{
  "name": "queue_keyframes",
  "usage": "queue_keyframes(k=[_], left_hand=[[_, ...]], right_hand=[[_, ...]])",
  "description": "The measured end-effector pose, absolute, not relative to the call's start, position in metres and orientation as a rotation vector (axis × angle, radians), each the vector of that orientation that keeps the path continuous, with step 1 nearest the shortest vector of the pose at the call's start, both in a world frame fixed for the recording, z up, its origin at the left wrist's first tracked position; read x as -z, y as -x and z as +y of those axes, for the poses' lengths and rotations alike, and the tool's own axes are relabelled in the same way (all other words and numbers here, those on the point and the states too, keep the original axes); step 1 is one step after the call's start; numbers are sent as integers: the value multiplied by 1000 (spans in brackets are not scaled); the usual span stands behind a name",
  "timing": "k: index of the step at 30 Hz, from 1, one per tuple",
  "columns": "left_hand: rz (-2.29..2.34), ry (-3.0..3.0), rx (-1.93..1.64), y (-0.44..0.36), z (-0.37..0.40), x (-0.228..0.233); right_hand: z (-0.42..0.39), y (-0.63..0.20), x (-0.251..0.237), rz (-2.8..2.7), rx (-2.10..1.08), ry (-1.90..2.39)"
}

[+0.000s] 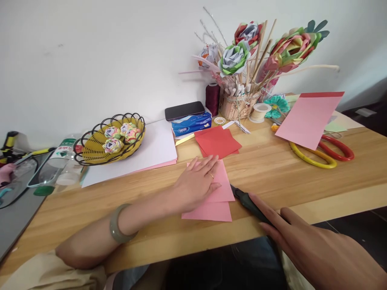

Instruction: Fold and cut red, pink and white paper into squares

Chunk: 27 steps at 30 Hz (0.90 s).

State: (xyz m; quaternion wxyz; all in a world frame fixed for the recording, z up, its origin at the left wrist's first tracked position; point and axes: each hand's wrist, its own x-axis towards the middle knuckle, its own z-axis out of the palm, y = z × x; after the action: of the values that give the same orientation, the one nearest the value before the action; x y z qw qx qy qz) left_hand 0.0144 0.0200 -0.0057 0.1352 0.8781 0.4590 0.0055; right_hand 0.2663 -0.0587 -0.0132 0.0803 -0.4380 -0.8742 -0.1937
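My left hand (196,183) lies flat with its fingers spread on a folded sheet of pink paper (222,189) near the table's front edge. A bangle circles that wrist. My right hand (290,229) is closed around a dark utility knife (252,206), whose tip meets the paper's right edge. Several red paper squares (218,143) lie just beyond the pink sheet. Part of the pink paper is hidden beneath my left hand.
A yellow basket (87,147) of paper flowers sits on white sheets (160,145) at left. Red-and-yellow-handled scissors (340,149) lie at right, partly under another pink sheet (311,119). Behind are a phone (185,110), a tissue pack (192,125) and a pot of paper flowers (238,105).
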Motion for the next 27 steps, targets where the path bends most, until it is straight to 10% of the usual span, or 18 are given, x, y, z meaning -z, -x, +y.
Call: queue_keyframes(k=[27], left_hand=[[1318,-2524,55,-15,17,13]], right_hand=[[-45,-254,3,-2635,718,1265]])
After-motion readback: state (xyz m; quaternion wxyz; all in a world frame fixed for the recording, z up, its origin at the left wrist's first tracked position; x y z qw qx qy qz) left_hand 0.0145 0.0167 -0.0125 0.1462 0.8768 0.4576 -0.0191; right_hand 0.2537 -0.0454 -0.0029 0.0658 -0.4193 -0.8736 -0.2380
